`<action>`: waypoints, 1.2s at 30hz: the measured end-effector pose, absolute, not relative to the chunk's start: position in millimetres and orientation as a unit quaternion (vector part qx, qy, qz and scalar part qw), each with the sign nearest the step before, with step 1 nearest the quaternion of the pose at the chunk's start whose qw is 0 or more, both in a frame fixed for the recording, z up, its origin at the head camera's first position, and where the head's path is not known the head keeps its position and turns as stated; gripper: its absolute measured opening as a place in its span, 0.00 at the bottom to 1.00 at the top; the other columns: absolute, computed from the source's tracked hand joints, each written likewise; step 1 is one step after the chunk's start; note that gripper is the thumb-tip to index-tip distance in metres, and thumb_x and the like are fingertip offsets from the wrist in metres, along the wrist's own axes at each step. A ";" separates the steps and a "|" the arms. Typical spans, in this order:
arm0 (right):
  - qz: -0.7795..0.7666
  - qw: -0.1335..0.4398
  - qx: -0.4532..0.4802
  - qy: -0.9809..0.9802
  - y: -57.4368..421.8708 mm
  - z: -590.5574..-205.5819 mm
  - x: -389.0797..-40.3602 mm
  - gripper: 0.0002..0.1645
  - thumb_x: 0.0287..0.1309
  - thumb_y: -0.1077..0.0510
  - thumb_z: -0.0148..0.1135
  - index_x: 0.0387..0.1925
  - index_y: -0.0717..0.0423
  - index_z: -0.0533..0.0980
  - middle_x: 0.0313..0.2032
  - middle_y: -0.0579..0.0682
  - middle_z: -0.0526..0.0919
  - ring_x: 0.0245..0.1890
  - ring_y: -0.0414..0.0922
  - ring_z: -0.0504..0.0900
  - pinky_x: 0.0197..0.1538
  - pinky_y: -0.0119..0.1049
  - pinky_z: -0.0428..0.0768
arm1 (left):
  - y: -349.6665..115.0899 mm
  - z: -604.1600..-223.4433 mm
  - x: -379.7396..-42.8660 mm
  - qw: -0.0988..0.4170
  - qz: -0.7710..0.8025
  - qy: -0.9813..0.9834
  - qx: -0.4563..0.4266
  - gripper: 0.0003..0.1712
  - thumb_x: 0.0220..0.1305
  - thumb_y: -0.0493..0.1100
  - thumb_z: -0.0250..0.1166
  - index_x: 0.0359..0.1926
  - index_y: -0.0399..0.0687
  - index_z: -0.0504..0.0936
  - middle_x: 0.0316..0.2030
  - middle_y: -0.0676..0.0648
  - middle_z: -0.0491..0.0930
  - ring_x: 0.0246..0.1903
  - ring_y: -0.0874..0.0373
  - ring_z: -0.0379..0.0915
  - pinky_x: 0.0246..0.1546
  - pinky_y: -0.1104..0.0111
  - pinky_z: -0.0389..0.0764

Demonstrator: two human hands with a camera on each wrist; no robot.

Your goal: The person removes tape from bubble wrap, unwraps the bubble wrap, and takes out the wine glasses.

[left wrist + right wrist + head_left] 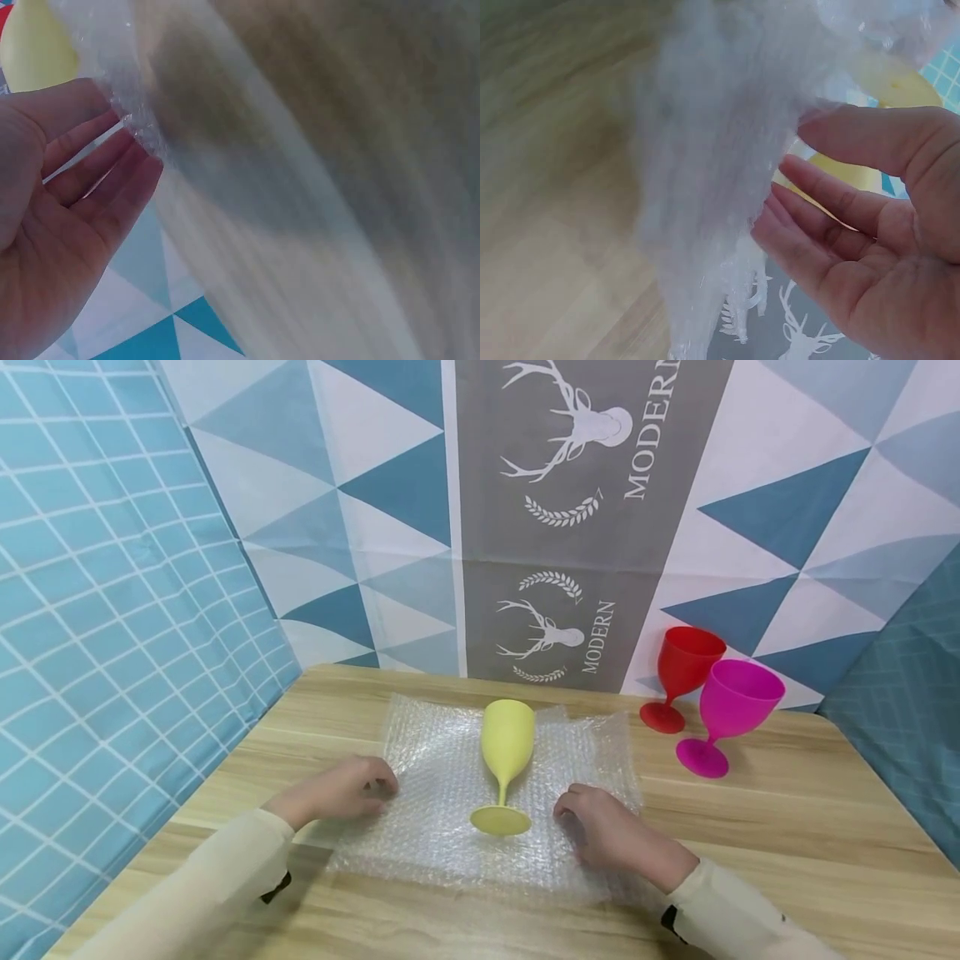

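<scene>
A yellow plastic goblet (pixel 507 745) lies on its side on a sheet of clear bubble wrap (pixel 442 827), its foot toward me. At the wrap's left edge is my left hand (pixel 354 787). In the left wrist view, the fingers (pixel 135 176) are slightly bent, with their tips against the edge of the wrap and the thumb apart from them. On the right part of the wrap, my right hand (pixel 603 828) touches the sheet. The right wrist view shows its thumb and fingers (pixel 795 240) spread apart at the wrap, with a gap between them.
A red goblet (pixel 686 664) and a magenta goblet (pixel 738 697) stand upright at the back right of the wooden table (pixel 780 827). Behind the table hangs a patterned cloth (pixel 540 543). Blue checked cloth (pixel 112 568) covers the left side.
</scene>
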State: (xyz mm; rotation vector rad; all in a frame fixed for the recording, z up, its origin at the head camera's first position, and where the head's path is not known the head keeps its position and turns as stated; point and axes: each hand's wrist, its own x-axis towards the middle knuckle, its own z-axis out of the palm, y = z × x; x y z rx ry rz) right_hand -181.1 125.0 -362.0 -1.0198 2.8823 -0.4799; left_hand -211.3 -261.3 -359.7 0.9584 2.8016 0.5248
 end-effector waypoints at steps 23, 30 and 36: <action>-0.186 0.004 -0.419 0.889 146.8 -367.7 -184.9 0.17 0.42 0.63 0.73 0.39 0.57 0.81 0.38 0.49 0.84 0.41 0.45 0.82 0.46 0.37 0.83 | -272.1 -373.7 -210.9 0.030 0.355 0.933 0.057 0.23 0.53 0.37 0.70 0.47 0.30 0.73 0.36 0.41 0.77 0.36 0.55 0.74 0.34 0.69 0.78; -0.201 -0.011 -0.414 0.888 148.1 -371.7 -185.7 0.18 0.38 0.65 0.75 0.37 0.56 0.81 0.37 0.48 0.85 0.39 0.44 0.82 0.44 0.35 0.83 | -281.6 -373.0 -212.7 0.128 0.445 0.886 -0.021 0.23 0.57 0.43 0.68 0.47 0.30 0.75 0.38 0.42 0.82 0.34 0.61 0.79 0.38 0.68 0.84; -0.214 -0.014 -0.421 0.881 147.7 -370.9 -186.4 0.19 0.37 0.66 0.75 0.36 0.56 0.81 0.37 0.48 0.85 0.39 0.44 0.82 0.43 0.35 0.83 | -286.3 -370.6 -218.2 0.193 0.493 0.848 -0.024 0.18 0.62 0.41 0.65 0.45 0.29 0.77 0.37 0.47 0.83 0.34 0.64 0.80 0.43 0.69 0.85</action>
